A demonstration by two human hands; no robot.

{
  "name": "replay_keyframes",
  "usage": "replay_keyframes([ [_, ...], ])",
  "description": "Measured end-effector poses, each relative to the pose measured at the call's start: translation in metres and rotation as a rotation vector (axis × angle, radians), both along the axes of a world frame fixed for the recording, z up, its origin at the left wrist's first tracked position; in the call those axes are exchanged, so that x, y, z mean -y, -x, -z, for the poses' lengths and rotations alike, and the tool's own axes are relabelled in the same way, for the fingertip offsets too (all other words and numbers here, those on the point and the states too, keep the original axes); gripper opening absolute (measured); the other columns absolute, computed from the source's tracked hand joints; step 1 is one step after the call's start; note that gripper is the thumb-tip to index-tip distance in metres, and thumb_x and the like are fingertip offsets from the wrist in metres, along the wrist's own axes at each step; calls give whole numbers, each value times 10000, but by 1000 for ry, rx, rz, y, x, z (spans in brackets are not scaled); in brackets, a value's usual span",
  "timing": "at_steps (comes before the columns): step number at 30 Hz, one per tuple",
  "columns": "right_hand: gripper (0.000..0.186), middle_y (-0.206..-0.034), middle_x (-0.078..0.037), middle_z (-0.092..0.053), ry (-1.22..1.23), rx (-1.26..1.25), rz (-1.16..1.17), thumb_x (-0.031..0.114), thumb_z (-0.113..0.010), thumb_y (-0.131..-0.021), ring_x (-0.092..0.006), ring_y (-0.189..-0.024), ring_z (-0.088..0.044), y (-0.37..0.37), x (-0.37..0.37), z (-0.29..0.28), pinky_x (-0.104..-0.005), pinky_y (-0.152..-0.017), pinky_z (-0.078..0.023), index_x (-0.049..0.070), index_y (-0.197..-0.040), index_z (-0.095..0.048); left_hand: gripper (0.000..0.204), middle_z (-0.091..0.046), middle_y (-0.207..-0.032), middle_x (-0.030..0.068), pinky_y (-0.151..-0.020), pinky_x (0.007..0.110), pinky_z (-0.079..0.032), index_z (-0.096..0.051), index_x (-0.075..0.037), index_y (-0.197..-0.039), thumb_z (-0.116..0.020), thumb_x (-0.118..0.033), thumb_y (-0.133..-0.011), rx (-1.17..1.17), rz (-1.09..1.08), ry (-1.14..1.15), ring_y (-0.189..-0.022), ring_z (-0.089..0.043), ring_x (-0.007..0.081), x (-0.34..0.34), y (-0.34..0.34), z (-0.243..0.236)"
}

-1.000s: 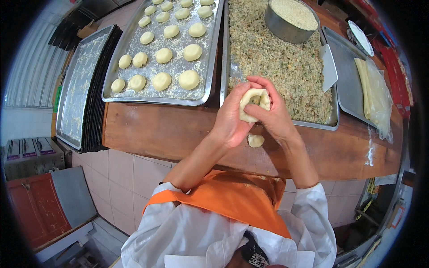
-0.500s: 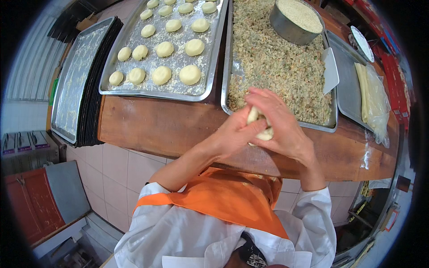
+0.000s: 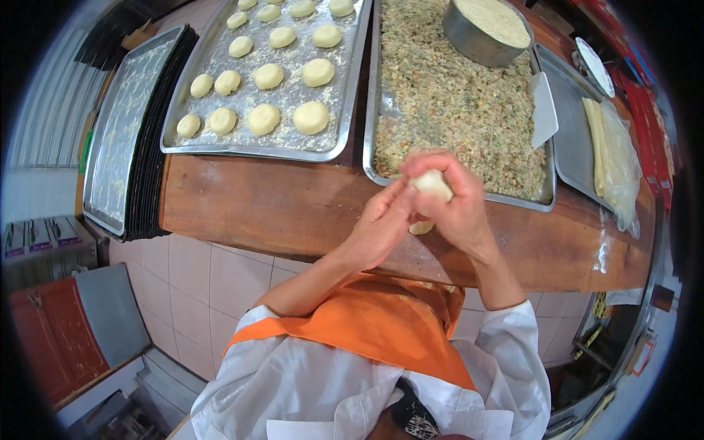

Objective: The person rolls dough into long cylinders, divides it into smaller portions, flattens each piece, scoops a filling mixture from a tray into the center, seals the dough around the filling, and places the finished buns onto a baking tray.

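A pale ball of dough [image 3: 433,183] sits between both hands above the front edge of the wooden counter [image 3: 271,205]. My right hand [image 3: 458,202] cups it from the right, fingers curled over the top. My left hand [image 3: 381,224] presses against it from the left. A small scrap of dough [image 3: 420,228] lies on the counter just below the hands. Right behind the hands is a metal tray of crumbly filling [image 3: 455,95]. To the left, a second tray [image 3: 220,139] holds several flattened dough rounds [image 3: 311,117] in rows.
A round metal bowl of crumbs [image 3: 488,29] stands on the filling tray, with a white scraper [image 3: 544,110] at its right edge. Dough strips under plastic [image 3: 609,147] lie on a tray at far right. A stack of dark trays [image 3: 121,132] sits at left.
Both hands have kept working the dough ball, turning it and closing around it. The ball has shifted slightly up and right; the scrap stays on the counter.
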State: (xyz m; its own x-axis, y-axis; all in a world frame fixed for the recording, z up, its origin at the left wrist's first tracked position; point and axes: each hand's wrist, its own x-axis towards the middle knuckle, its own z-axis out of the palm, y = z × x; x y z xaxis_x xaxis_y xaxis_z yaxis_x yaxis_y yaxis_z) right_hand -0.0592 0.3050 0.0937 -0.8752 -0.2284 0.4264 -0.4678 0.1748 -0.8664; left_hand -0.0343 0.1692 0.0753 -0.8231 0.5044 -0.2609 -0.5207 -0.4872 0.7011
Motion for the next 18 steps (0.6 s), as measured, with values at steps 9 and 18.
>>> replay_keyframes([
  [9,189,-930,-88,-634,210,241,59,62,-579,-830,-164,-884,-602,-24,16,4,-357,-834,-465,55,-994,-484,522,-561,-910,68,-676,259,-456,-426,-18,-1173,-197,-434,-955,-215,-56,378,-800,-542,133,3,-9,-7],
  [18,157,-941,-118,-627,368,127,-131,51,-567,-829,-189,-919,-599,-25,29,-3,-418,-998,-348,47,-944,-459,632,-539,-898,57,-633,258,-434,-504,-15,-1040,-154,-525,-909,-172,82,320,-749,-536,134,17,-7,5],
])
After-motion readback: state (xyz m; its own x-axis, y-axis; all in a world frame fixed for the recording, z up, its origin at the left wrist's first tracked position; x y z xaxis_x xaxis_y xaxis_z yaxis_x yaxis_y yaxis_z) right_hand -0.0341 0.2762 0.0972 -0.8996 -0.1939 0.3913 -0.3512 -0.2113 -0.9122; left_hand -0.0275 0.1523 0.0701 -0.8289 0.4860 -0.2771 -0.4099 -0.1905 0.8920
